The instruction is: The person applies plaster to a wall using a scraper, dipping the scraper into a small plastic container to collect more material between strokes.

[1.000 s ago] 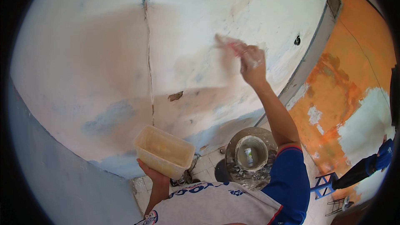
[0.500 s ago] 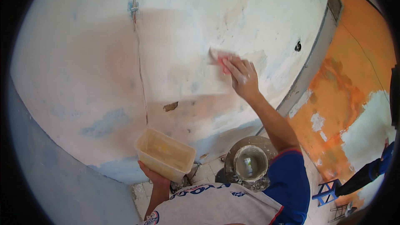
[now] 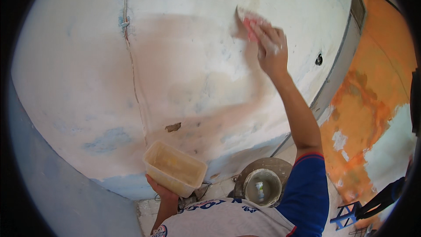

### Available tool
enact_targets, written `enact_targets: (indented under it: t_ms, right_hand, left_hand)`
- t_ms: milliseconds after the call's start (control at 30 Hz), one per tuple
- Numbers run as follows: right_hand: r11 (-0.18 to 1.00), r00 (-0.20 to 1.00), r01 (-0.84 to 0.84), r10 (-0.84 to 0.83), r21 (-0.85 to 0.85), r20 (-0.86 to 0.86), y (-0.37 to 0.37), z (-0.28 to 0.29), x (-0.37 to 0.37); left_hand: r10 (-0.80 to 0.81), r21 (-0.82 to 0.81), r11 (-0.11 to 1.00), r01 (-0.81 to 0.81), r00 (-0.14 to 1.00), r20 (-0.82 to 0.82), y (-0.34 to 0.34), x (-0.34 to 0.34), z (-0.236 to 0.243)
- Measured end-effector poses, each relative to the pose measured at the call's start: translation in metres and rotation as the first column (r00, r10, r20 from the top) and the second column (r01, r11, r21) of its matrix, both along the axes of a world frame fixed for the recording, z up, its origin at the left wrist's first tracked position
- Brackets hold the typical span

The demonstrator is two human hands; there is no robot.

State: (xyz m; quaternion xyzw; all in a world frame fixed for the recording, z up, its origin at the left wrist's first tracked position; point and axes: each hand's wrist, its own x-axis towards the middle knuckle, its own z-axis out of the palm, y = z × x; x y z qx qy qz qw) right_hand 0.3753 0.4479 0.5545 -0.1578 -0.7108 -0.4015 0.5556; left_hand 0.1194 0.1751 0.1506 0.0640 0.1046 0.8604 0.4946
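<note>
My right hand (image 3: 272,46), smeared with white, grips a pink scraper (image 3: 251,26) with its blade at the white patchy wall (image 3: 193,61), upper centre-right of the head view. My left hand (image 3: 164,188) holds a rectangular translucent plastic tub (image 3: 174,166) from below, its inside coated yellowish beige. A cable (image 3: 130,57) runs down the wall left of the scraper, and a small chipped hole (image 3: 173,127) sits lower, above the tub.
Below stands a bucket (image 3: 263,188) on a round grey surface (image 3: 263,164), with tiled floor around it. At right are an orange, patchy wall (image 3: 372,83), a dark socket hole (image 3: 319,59), a blue stool (image 3: 346,215) and another person's dark-clad leg (image 3: 381,197). A blue-grey wall (image 3: 52,166) borders the left.
My right hand with the scraper dipped slightly, then rose higher and right on the wall. The view has shifted, the bucket and round surface now sitting lower. My left hand still holds the tub.
</note>
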Motion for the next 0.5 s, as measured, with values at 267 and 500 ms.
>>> enact_targets:
  t_ms: [267,500]
  right_hand:
    - [0.993,0.979,-0.091,0.103,0.073,-0.178,0.005,0.047,0.025]
    - [0.994,0.99,-0.062,0.072,-0.089,0.12,-0.014,0.015,0.007]
  left_hand:
    - [0.087,-0.071,0.993,-0.093,0.993,-0.083,0.003,0.01,-0.008]
    - [0.082,0.0,0.997,-0.082,0.995,-0.064,-0.003,0.022,-0.013]
